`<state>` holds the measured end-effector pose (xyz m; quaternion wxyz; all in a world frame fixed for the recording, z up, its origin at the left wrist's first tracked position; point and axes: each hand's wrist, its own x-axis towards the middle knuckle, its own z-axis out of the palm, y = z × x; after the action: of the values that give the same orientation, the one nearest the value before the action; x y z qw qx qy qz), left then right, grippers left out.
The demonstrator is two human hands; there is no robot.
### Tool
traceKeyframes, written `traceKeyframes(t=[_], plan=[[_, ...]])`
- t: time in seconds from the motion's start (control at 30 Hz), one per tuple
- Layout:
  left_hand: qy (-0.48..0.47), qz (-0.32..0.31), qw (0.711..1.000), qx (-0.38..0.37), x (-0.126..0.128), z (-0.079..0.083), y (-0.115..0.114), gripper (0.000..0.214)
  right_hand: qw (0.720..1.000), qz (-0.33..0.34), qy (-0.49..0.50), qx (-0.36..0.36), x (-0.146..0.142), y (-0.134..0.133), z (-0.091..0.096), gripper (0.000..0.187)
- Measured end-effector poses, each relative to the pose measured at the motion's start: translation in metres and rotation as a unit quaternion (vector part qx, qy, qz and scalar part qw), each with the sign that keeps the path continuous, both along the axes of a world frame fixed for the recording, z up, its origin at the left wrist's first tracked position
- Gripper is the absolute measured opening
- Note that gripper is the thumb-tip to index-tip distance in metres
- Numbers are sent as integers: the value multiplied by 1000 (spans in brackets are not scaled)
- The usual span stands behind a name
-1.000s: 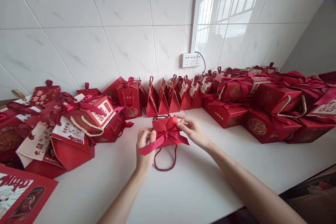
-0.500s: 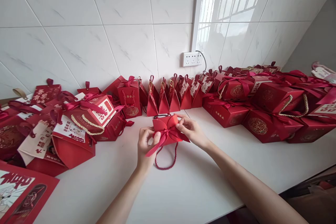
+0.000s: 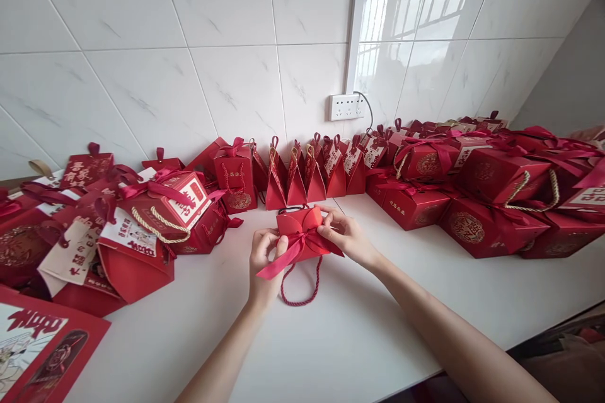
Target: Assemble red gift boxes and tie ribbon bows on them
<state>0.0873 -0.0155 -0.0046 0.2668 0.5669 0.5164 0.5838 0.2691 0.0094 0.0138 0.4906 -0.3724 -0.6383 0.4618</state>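
Note:
In the middle of the white table [image 3: 293, 352] I hold a small red gift box [image 3: 292, 221] between both hands. A crimson ribbon [image 3: 307, 243] is tied in a bow across its top, one tail reaching toward my left thumb. My left hand [image 3: 267, 258] grips the box's left side, the thumb beside the ribbon tail. Around the right side closes my right hand [image 3: 347, 234], thumb and fingers near the upper corner and the bow. A twisted dark red cord handle [image 3: 300, 303] loops out toward me onto the table. The underside of the box is hidden.
Upright triangular red boxes [image 3: 296, 186] line the wall behind. Red boxes with ribbons and cord handles are heaped at left [image 3: 137, 264] and stacked at right [image 3: 489, 220]. A flat printed red bag [image 3: 89, 340] lies front left. A socket strip [image 3: 347, 107] is on the wall.
The ribbon's left tail now extends a little further left and lies flatter. Both hands keep their hold on the box; the view has shifted slightly.

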Motion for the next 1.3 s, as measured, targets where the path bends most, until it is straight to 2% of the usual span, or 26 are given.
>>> traceKeyframes(t=[0.33, 0.47, 0.5, 0.57, 0.6, 0.67, 0.73, 0.8, 0.87, 0.93, 1.0, 1.07, 1.3], plan=[[1, 21, 1000, 10, 0, 4, -1, 25, 1000, -9, 21, -11, -1, 0, 0, 42], [4, 24, 1000, 16, -2, 3, 0, 25, 999, 9, -14, 35, -1, -2, -3, 37], [1, 23, 1000, 19, -2, 3, 0, 26, 997, 23, -44, 64, 0, -2, -5, 50], [-3, 25, 1000, 18, -3, 4, 1, 27, 982, 46, -128, 130, 2, -1, -9, 93], [-6, 28, 1000, 8, -4, 4, 1, 27, 972, 48, -167, 155, 3, 0, -11, 107], [-14, 43, 999, -22, -5, 5, 3, 28, 960, 30, -215, 178, 2, 2, -14, 113], [-24, 61, 997, -32, -5, 5, 3, 27, 958, 1, -223, 181, 1, 3, -17, 107], [-14, 72, 997, 17, -5, 5, 1, 24, 953, -18, -223, 204, -2, 3, -20, 104], [42, 58, 989, 126, -3, 4, -2, 18, 942, -31, -224, 249, -4, 2, -22, 102], [137, 27, 956, 258, 1, 2, -7, 12, 931, -44, -214, 293, -6, 1, -24, 99], [225, 12, 906, 358, 5, 2, -12, 10, 926, -52, -193, 321, -7, 0, -25, 99], [267, 20, 877, 400, 9, 3, -17, 10, 926, -55, -171, 331, -8, -3, -25, 99], [255, 21, 864, 433, 9, 12, -24, 6, 934, -63, -138, 323, -10, -11, -18, 99]])
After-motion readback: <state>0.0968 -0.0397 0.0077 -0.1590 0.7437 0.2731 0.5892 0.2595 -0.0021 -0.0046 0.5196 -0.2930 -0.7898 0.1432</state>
